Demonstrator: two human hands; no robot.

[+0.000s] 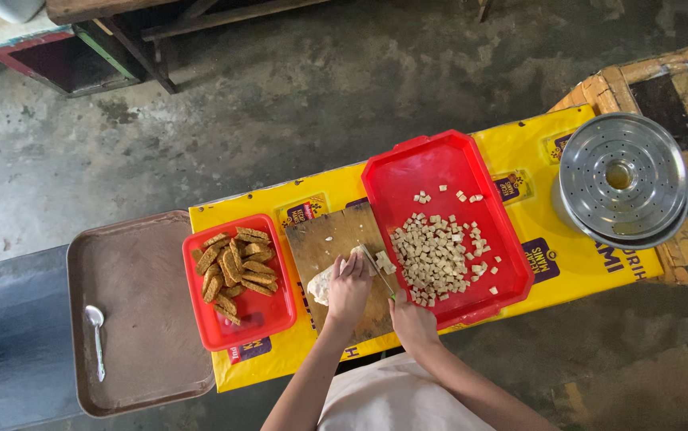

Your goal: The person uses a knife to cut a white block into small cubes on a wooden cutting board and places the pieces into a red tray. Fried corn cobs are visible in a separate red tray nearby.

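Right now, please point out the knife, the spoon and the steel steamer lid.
knife (377, 268), head view, on the blade over the cutting board.
spoon (96, 319), head view, on its bowl, lying on the brown tray.
steel steamer lid (654, 156), head view, on its perforated top.

Two red trays are sitting on the yellow table: a small one at lower left of centre and a large one at centre right. One wooden cutting board, one brown metal tray, one spoon and one steel steamer pot are showing too.
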